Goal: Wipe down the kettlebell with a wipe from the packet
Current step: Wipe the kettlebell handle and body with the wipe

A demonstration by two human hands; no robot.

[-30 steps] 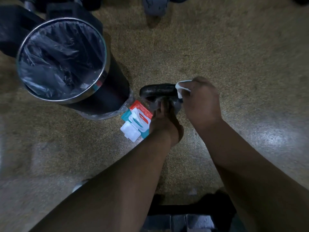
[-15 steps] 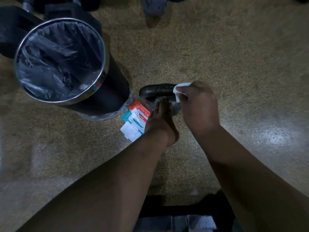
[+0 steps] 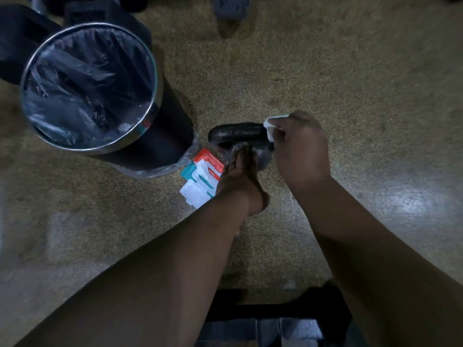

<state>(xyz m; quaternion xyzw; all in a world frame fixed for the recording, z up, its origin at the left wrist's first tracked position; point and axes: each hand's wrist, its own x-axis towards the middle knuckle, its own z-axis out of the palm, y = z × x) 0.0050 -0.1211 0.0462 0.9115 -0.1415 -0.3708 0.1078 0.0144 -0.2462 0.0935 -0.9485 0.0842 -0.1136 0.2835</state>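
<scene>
The kettlebell (image 3: 235, 132) stands on the floor (image 3: 325, 71) just right of the bin (image 3: 160, 146), its handle on top with the long axis running away from the bin. The left hand (image 3: 240, 176) rests on the ball, fingers (image 3: 241, 154) straight and pressed together. The right hand (image 3: 300, 151) pinches a white wipe (image 3: 271, 126) against the handle end farthest from the bin. The packet (image 3: 203, 181) lies at the bin's foot, lid open.
</scene>
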